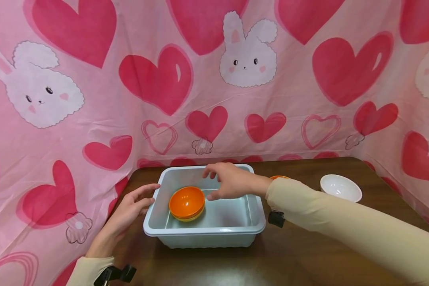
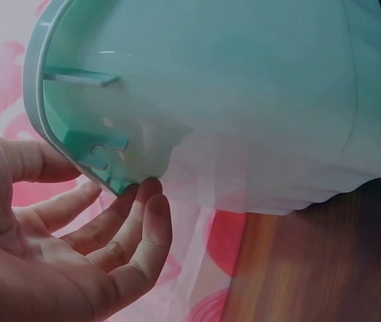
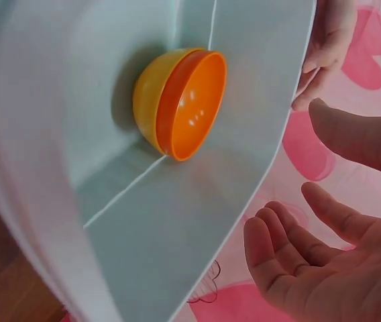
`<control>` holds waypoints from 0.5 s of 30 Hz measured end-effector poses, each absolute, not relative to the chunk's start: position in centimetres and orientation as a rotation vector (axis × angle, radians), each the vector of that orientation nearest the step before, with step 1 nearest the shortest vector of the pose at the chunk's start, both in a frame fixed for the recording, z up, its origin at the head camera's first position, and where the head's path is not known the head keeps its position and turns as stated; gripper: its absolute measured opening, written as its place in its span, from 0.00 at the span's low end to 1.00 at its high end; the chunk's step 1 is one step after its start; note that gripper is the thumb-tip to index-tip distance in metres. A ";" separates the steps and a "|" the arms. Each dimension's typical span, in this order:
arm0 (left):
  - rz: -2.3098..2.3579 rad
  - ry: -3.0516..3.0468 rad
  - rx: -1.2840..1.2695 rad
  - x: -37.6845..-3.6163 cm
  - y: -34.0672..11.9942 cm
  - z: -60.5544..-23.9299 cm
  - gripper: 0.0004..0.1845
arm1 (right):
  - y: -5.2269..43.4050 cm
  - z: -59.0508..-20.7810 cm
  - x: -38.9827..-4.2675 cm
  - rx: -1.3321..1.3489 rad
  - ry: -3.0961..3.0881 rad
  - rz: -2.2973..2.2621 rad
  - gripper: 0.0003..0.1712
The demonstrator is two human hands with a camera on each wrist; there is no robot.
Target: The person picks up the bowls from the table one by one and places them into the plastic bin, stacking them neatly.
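A pale blue-green plastic basin (image 1: 203,240) stands on the table with an orange bowl (image 1: 187,201) nested in a yellow bowl (image 3: 151,94) at its left side. My right hand (image 1: 230,180) hovers over the basin's middle, fingers spread and nothing between them; the thumb tip appears close to the orange bowl's right edge in the head view. At the basin's left rim is my left hand (image 1: 130,210), its loosely bent fingers right at the outside edge. In the left wrist view, the fingertips (image 2: 151,194) lie by the underside of that rim.
On the brown table (image 1: 307,246), a white bowl (image 1: 341,188) sits at the right. Part of another orange bowl (image 1: 279,176) shows behind my right forearm. A pink cloth (image 1: 207,95) with hearts and rabbits hangs behind the table and at both sides.
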State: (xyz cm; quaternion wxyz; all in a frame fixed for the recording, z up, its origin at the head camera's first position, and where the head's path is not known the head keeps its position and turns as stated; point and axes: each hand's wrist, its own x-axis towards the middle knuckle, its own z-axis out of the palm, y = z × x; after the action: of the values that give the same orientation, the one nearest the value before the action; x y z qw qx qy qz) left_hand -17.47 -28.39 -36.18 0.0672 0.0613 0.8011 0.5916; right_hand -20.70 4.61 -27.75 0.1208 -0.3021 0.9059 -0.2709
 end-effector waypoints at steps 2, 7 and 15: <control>1.773 2.422 0.181 -17.3 -28.4 -36.2 0.28 | 5.0 -27.9 -20.4 -0.866 2.657 -0.809 0.33; 1.769 2.426 0.172 -17.1 -28.4 -36.2 0.27 | 6.0 -28.1 -19.8 -0.864 2.675 -0.857 0.32; 1.767 2.429 0.174 -17.0 -28.4 -36.2 0.28 | 7.8 -28.1 -18.7 -0.920 2.713 -0.882 0.29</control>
State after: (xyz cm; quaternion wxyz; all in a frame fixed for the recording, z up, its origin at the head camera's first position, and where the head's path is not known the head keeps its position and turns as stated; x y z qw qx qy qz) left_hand -17.00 -28.42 -36.18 0.0664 0.0576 0.8055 0.5861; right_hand -18.73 7.85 -28.05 0.0718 -0.3062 0.9027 -0.2935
